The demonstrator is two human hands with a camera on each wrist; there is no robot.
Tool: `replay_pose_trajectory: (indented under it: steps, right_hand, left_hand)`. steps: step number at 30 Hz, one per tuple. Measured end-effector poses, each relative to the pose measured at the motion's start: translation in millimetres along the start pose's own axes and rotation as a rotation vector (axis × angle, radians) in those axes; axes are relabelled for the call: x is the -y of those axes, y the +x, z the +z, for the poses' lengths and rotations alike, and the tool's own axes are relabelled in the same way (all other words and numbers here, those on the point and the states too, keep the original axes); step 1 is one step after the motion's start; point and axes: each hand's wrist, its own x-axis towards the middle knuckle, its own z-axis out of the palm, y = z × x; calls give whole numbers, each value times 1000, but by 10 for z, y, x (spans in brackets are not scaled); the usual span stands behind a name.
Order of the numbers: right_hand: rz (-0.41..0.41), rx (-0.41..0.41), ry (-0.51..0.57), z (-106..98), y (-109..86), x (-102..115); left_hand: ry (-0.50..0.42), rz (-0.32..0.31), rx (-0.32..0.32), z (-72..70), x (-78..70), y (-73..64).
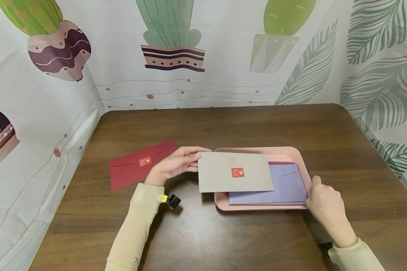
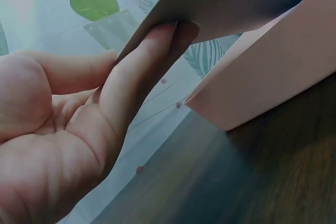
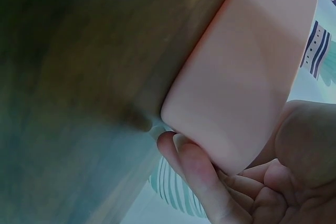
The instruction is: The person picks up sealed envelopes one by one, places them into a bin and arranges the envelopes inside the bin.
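In the head view my left hand [image 1: 178, 162] pinches the left end of a grey-white envelope [image 1: 220, 173] between thumb and fingers. A red "just for you" sticker with a heart is on its face. The envelope is held over the left part of a pink tray [image 1: 261, 207], above a lilac envelope [image 1: 288, 184]. A red edge shows beneath the lilac one; how many lie there is hidden. My right hand [image 1: 327, 205] grips the tray's near right corner. Close up in the right wrist view, its fingers [image 3: 197, 169] press against the tray's outer wall [image 3: 231, 87].
A dark red envelope [image 1: 127, 172] with a matching sticker lies left of the tray, partly behind my left hand. Everything stands on a brown wooden table [image 1: 196, 128]. A printed cactus-and-leaf cloth [image 1: 224, 86] hangs along the table's back and left edges.
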Motion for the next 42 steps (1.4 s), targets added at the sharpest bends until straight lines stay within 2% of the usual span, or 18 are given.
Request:
replay_pose_trajectory:
  steps: [10,22,30,36,42]
  right_hand:
    - [-3,2,-3,-12,-1,3]
    - [4,12,-3,-8,-13,0]
    - [5,9,1,0,-13,7]
    - [0,-2,3,3,-13,18]
    - [9,9,0,-8,-7,19]
  left_hand:
    - [17,-38,-14,122,8,107]
    - [147,-103,-125,377,-21,306]
    - [215,-117,-123,535,-32,444]
    - [233,-125,-117,578,-63,447]
    - [215,-140,-150,527,-110,366]
